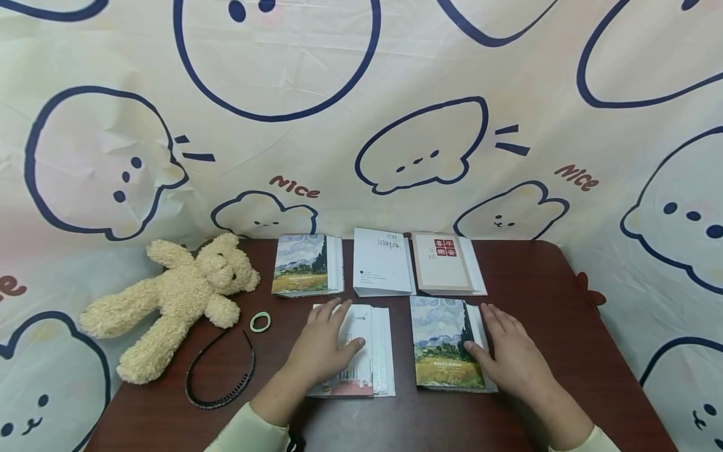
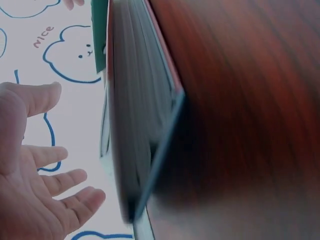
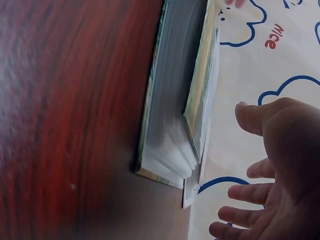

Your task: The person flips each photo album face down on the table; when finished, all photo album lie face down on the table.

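In the head view my left hand (image 1: 321, 349) is spread over a white album (image 1: 358, 370) with a pink lower edge. My right hand (image 1: 516, 358) lies with relaxed fingers at the right side of a landscape-painted album (image 1: 443, 345), its thumb over the cover. The left wrist view has the left hand (image 2: 45, 170) with separated fingers beside an album's page edges (image 2: 140, 90); a gap shows between them. Likewise, in the right wrist view the right hand (image 3: 275, 170) is apart from the painted album (image 3: 175, 90). Neither hand grips anything.
Behind stand another painted album (image 1: 300, 263), a white album (image 1: 381, 260) and a beige album with red print (image 1: 442, 260). To the left lie a teddy bear (image 1: 183, 295), a green ring (image 1: 260, 322) and a black headband (image 1: 220, 400) on the brown table (image 1: 570, 326).
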Available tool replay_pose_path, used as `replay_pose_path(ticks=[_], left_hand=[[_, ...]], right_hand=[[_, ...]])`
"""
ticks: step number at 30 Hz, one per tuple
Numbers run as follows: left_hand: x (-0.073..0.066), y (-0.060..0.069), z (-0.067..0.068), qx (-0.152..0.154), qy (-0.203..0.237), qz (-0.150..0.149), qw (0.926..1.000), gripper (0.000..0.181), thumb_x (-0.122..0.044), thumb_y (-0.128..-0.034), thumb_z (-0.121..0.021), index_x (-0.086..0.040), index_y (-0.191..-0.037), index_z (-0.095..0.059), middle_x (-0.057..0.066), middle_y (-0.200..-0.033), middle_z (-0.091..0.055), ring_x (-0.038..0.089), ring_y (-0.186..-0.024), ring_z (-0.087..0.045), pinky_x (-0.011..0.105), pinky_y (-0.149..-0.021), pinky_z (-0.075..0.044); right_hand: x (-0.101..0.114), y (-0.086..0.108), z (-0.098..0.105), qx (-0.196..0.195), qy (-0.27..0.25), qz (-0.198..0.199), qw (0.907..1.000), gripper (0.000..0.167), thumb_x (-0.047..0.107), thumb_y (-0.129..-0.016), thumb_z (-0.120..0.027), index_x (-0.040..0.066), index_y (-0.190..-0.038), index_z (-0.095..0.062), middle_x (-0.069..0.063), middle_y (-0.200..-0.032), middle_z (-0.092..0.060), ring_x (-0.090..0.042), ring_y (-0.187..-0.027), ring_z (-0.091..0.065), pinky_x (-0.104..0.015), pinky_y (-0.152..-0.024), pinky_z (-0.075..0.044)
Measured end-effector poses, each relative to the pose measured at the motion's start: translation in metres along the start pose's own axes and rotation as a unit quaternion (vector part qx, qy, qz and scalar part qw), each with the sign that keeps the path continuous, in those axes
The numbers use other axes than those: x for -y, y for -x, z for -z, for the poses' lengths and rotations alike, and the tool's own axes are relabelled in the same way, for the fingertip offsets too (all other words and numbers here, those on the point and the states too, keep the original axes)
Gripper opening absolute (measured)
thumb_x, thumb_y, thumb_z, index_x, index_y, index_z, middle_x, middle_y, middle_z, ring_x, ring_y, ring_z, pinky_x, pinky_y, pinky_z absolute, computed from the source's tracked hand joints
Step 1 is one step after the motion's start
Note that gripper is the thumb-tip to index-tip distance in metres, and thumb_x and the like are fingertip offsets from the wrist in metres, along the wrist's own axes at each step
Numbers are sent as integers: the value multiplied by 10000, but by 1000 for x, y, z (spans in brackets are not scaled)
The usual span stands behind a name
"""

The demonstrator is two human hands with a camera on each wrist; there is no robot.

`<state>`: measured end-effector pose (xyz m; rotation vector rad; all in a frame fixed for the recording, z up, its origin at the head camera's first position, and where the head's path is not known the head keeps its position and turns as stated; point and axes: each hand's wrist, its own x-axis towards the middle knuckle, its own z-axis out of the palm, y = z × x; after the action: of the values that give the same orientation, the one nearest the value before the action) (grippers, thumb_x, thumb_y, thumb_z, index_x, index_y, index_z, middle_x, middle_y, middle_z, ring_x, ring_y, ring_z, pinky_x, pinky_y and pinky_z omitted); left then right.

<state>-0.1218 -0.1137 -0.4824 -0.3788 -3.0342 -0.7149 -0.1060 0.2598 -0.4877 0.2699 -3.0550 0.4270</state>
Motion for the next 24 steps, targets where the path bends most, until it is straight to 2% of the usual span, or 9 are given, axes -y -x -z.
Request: replay_pose_path(ticks=[8,16,23,24], left_hand=[[-17,-1,-12,-54,834,-113,9964,730,-429,-933,-740,-130,-1550,-489,152,-1529,-494,388,-1401,-452,578,-1096,-437],[-32,-6,-21,43,1356,-274,9904,674,-377,-966,-719,-127,-1549,-489,146,-1522,-506,374,-1411,-449,577,-1109,-422],[-48,-7,-29,429,1763,-331,9828,666,-368,-993,-685,-125,-1569,-454,133,-1547,-483,359,-1436,-433,573,-1129,-403],[-50,-7,-31,477,1842,-343,9811,669,-372,-998,-680,-120,-1572,-447,135,-1549,-479,357,-1408,-464,568,-1109,-424]], right_hand=[[3,5,-4,109,-447,-73,9989,878,476,-971,-704,-26,-1592,-340,-303,-1581,-375,-525,-1416,-368,-709,-1076,-369],[7,7,-8,100,-744,-199,9970,847,458,-967,-716,-3,-1586,-366,-293,-1570,-397,-530,-1390,-399,-729,-1035,-393],[9,9,-10,97,-775,-169,9968,816,450,-973,-711,-8,-1568,-392,-300,-1551,-421,-535,-1377,-417,-716,-1040,-399],[10,9,-11,95,-775,-157,9968,814,454,-974,-708,-9,-1566,-396,-303,-1547,-426,-537,-1373,-422,-716,-1038,-400]])
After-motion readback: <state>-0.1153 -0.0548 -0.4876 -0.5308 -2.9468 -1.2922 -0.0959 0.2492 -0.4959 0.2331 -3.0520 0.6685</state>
